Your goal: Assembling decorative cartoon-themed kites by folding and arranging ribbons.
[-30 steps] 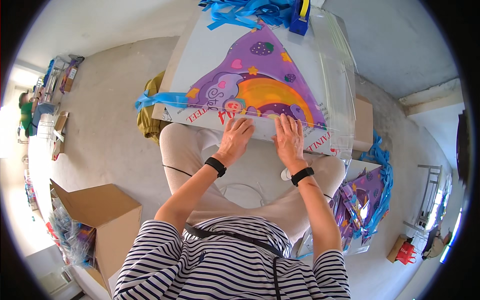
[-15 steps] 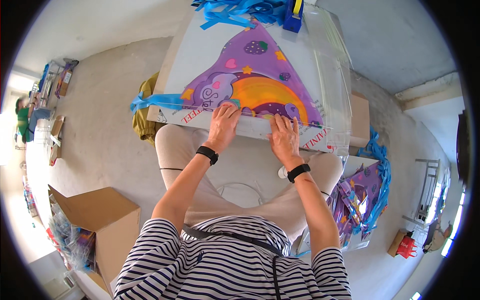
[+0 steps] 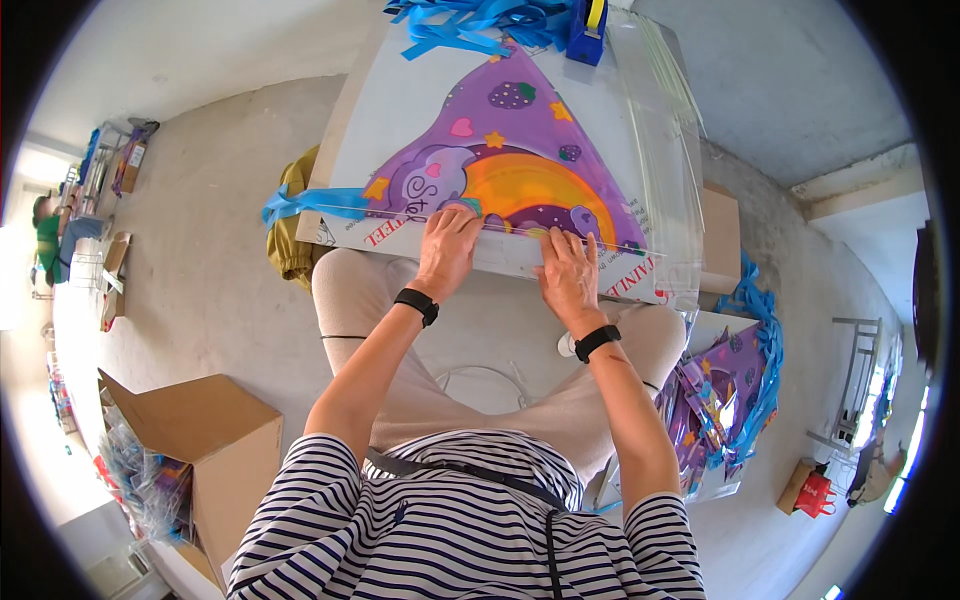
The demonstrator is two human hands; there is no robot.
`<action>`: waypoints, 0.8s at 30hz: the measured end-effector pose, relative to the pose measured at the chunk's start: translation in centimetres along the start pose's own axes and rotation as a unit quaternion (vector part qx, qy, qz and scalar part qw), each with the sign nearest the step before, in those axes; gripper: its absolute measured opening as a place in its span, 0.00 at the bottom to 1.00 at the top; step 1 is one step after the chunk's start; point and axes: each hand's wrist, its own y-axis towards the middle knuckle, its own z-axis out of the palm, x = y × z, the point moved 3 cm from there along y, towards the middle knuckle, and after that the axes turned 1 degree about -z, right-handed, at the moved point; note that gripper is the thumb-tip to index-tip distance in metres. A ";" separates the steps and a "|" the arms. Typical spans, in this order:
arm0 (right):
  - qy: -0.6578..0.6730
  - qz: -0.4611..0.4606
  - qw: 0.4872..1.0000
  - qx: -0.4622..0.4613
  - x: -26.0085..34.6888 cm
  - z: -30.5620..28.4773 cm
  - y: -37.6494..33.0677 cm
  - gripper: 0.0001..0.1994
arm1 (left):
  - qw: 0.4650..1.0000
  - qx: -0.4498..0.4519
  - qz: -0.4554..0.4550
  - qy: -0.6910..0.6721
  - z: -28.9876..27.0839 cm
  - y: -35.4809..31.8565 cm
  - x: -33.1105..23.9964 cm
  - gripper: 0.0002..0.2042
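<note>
A purple triangular printed sheet, like a kite sail, lies on a white board with its point away from me. It carries stars, berries and an orange arc. A thin pale rod runs along its near edge. My left hand has its fingers bent together over that edge, left of the middle. A little to its right, my right hand presses its fingertips on the same edge, thumb to the left. What lies under the fingertips is hidden. A blue ribbon extends from the sheet's left corner.
More blue ribbons and a blue tape dispenser sit at the board's far edge. Thin pale rods lie along its right side. Purple sheets are low on the right. An open cardboard box stands left; a person is far left.
Almost nothing differs. Both hands stay on the near edge of the sheet, and the sheet has not visibly moved.
</note>
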 end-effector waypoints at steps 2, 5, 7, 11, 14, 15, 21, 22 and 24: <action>0.001 0.001 1.000 0.001 0.0 0.0 0.0 0.28 | 1.000 -0.001 -0.001 -0.002 0.0 0.0 0.0 0.13; 0.000 0.003 1.000 0.003 0.0 0.0 0.0 0.28 | 1.000 0.001 -0.002 -0.003 0.0 0.0 0.0 0.12; -0.002 0.002 1.000 0.003 0.1 0.0 0.1 0.28 | 1.000 -0.001 -0.003 -0.005 0.1 0.0 0.1 0.12; 0.002 0.002 1.000 0.002 0.2 -0.1 0.1 0.27 | 1.000 -0.001 -0.005 -0.005 0.2 -0.1 0.2 0.11; 0.000 0.004 1.000 0.002 0.1 0.0 0.1 0.27 | 1.000 -0.001 -0.006 -0.002 0.2 0.0 0.1 0.11; -0.002 0.004 1.000 0.003 0.1 0.0 0.1 0.27 | 1.000 -0.002 -0.006 -0.001 0.2 0.0 0.1 0.11; -0.003 0.007 1.000 0.006 0.1 0.1 0.1 0.27 | 1.000 -0.004 -0.005 -0.004 0.0 0.1 0.0 0.12; -0.003 0.007 1.000 0.006 0.1 0.1 0.1 0.27 | 1.000 -0.006 -0.006 -0.006 0.0 0.1 0.0 0.13; 0.000 0.009 1.000 0.011 0.1 0.0 0.1 0.27 | 1.000 -0.005 -0.005 -0.006 -0.1 0.1 -0.1 0.13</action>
